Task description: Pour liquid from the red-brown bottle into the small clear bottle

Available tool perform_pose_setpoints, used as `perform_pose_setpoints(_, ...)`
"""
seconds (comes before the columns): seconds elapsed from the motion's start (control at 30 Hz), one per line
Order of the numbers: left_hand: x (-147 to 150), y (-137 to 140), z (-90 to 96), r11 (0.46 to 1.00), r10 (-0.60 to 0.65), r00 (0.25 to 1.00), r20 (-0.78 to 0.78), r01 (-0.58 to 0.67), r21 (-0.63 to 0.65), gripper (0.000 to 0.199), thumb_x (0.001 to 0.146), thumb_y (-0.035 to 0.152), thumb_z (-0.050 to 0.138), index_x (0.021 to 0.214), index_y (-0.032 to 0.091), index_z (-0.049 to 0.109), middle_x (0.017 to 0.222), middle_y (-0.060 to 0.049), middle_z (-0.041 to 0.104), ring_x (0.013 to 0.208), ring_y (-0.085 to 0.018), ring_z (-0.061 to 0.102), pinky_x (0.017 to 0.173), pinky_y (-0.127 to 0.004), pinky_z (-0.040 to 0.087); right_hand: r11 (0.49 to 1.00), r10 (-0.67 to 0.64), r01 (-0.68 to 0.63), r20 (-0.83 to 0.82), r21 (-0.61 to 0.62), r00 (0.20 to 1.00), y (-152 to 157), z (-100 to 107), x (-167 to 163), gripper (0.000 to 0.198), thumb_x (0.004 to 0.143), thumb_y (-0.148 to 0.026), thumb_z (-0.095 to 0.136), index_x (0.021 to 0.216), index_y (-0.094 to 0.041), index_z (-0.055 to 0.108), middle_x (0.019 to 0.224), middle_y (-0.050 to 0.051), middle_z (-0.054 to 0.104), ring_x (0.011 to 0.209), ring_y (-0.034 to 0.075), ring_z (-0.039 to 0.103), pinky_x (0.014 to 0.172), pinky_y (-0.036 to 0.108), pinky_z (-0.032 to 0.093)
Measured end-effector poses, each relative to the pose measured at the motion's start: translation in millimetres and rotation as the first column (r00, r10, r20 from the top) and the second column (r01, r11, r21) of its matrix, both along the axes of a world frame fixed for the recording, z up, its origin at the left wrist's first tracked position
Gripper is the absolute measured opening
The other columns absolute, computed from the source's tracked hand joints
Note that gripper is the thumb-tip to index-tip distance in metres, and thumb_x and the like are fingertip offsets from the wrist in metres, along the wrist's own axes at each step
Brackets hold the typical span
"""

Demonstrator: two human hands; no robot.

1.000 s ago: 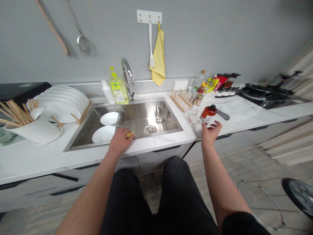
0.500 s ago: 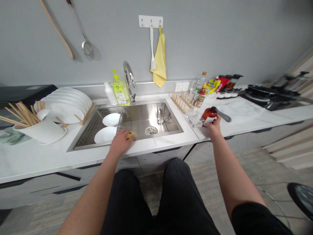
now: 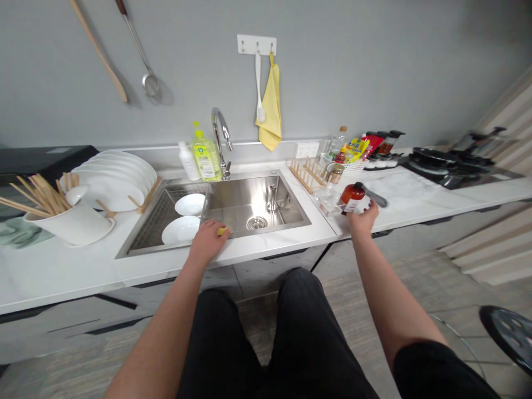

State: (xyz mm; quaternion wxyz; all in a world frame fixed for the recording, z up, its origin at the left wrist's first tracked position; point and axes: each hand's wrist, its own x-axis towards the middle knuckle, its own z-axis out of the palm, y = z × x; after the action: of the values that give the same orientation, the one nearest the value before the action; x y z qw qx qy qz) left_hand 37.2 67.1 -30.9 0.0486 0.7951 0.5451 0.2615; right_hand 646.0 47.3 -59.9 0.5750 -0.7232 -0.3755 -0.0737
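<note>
My left hand (image 3: 209,242) is closed on a small yellow sponge (image 3: 222,230), most of it hidden under the fingers, at the front rim of the steel sink (image 3: 291,224). My right hand (image 3: 362,220) has its fingers apart, just in front of an amber bottle (image 3: 352,195) with a black cap and white label. The bottle stands upright on the counter, next to clear glassware (image 3: 328,204). A dark grey utensil (image 3: 376,197) lies behind the hand. Two white bowls (image 3: 183,228) rest in the left part of the sink.
White plates (image 3: 120,177) stand in a rack on the left, beside a white holder (image 3: 70,224) of chopsticks. Green dish soap (image 3: 206,158) stands by the faucet (image 3: 220,127). A wooden rack (image 3: 307,174), a basket of condiments (image 3: 353,165) and a stove (image 3: 449,166) lie rightward.
My right hand has loosened its fingers from the amber bottle, which now stands on the counter. My left hand stays on the sponge. The view has shifted slightly.
</note>
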Motion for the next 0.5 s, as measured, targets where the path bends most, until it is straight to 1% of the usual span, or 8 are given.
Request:
perform_pose_setpoints(0.07,0,1,-1.3,1.000,-0.009,1.000,0.008,0.009,0.010,0.042,0.106,0.052,0.058,0.109,0.021,0.086,0.117,-0.016,0.083,0.127,-0.039,0.071,0.125,-0.056,0.052,0.999,-0.040,0.041,0.056,-0.013,0.998,-14,-1,-16,0.093,0.066,-0.037,0.077,0.152,-0.017,0.049,0.150,0.023,0.054,0.128,0.040,0.063,0.119,0.063,0.053)
perform_pose_setpoints(0.13,-1,1,-3.0,1.000,-0.012,1.000,0.017,0.012,0.021,0.041,0.106,0.051,0.058,0.108,0.021,0.086,0.115,-0.016,0.082,0.126,-0.039,0.071,0.124,-0.056,0.052,1.000,0.000,0.005,0.173,-0.030,0.985,-25,-2,-35,0.085,0.068,-0.036,0.075,0.147,-0.017,0.052,0.143,0.021,0.056,0.128,0.040,0.061,0.120,0.063,0.053)
perform_pose_setpoints(0.2,-1,0,-4.4,1.000,-0.011,1.000,0.025,0.011,0.026,0.039,0.106,0.049,0.060,0.107,0.021,0.087,0.114,-0.016,0.082,0.125,-0.039,0.071,0.123,-0.056,0.053,0.998,0.049,-0.037,0.250,-0.053,0.967,-29,-2,-52,0.082,0.068,-0.034,0.073,0.146,-0.016,0.053,0.139,0.021,0.057,0.131,0.041,0.058,0.122,0.063,0.051)
perform_pose_setpoints(0.3,-1,-2,-4.9,1.000,-0.014,0.999,0.031,0.013,0.024,0.034,0.104,0.047,0.064,0.108,0.021,0.087,0.115,-0.017,0.082,0.127,-0.040,0.070,0.123,-0.056,0.053,0.998,0.049,-0.036,0.259,-0.054,0.965,-25,-1,-67,0.084,0.067,-0.031,0.072,0.148,-0.015,0.051,0.139,0.021,0.055,0.136,0.043,0.055,0.125,0.065,0.047)
perform_pose_setpoints(0.4,-2,-4,-4.1,1.000,-0.023,0.999,0.024,0.023,0.021,0.033,0.104,0.046,0.066,0.109,0.021,0.087,0.117,-0.017,0.082,0.129,-0.039,0.070,0.124,-0.055,0.053,1.000,-0.013,0.016,0.232,-0.014,0.973,-12,0,-59,0.085,0.066,-0.028,0.070,0.148,-0.016,0.050,0.141,0.021,0.053,0.138,0.044,0.054,0.126,0.067,0.045)
perform_pose_setpoints(0.5,-3,-5,-3.2,1.000,-0.022,0.999,0.026,0.022,0.018,0.033,0.105,0.045,0.065,0.108,0.021,0.087,0.118,-0.016,0.082,0.131,-0.039,0.070,0.123,-0.053,0.054,0.997,-0.076,0.068,0.192,0.047,0.978,5,1,-35,0.084,0.068,-0.028,0.071,0.149,-0.016,0.048,0.141,0.020,0.053,0.137,0.042,0.055,0.125,0.068,0.046)
